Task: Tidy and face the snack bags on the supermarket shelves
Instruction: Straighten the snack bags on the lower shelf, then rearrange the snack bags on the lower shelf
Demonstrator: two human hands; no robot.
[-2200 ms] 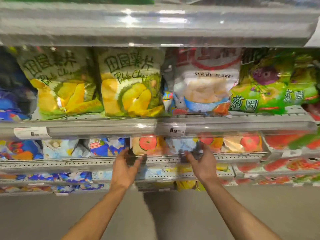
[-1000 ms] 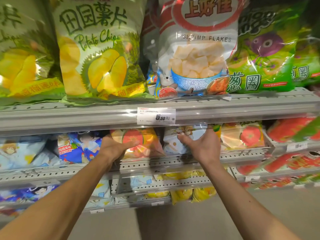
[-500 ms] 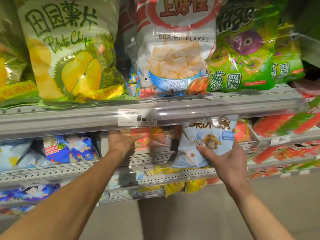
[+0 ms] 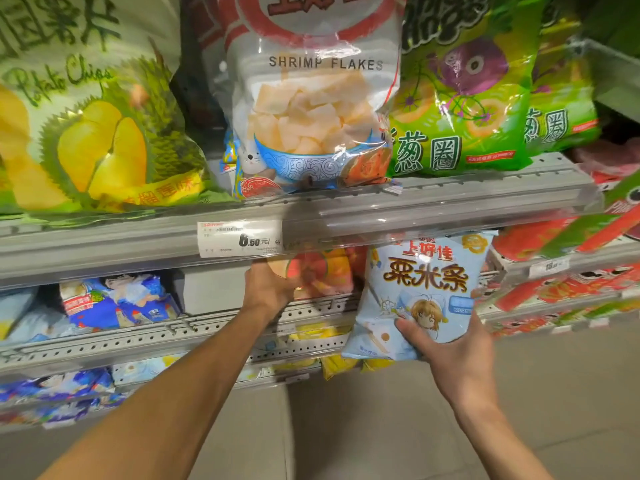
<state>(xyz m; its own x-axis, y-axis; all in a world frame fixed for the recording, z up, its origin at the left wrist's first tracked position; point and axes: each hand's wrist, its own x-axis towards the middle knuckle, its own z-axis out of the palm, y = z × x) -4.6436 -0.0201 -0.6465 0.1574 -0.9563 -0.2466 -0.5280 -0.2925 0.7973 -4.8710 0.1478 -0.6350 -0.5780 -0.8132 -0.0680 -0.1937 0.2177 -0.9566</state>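
My right hand [image 4: 446,355] grips the bottom of a pale blue snack bag with a cartoon girl [image 4: 424,282], held upright in front of the second shelf [image 4: 207,327], out of its row. My left hand [image 4: 268,289] reaches under the upper shelf rail and holds an orange snack bag with a tomato picture [image 4: 322,271] that stands on that shelf; its fingertips are hidden behind the bag. Left of this hand the shelf shows a gap, then a dark blue cartoon bag [image 4: 117,299].
The upper shelf [image 4: 450,202] carries a big shrimp flakes bag [image 4: 311,109], a durian potato chips bag [image 4: 93,126] and green onion ring bags [image 4: 464,98]. A price tag [image 4: 239,239] sits on its rail. Red bags [image 4: 554,285] fill the right. Lower shelves hold more bags; grey floor below.
My right hand has pulled the pale blue bag out of the shelf and further toward me and right. My left hand stays on the orange bag. The view has moved closer.
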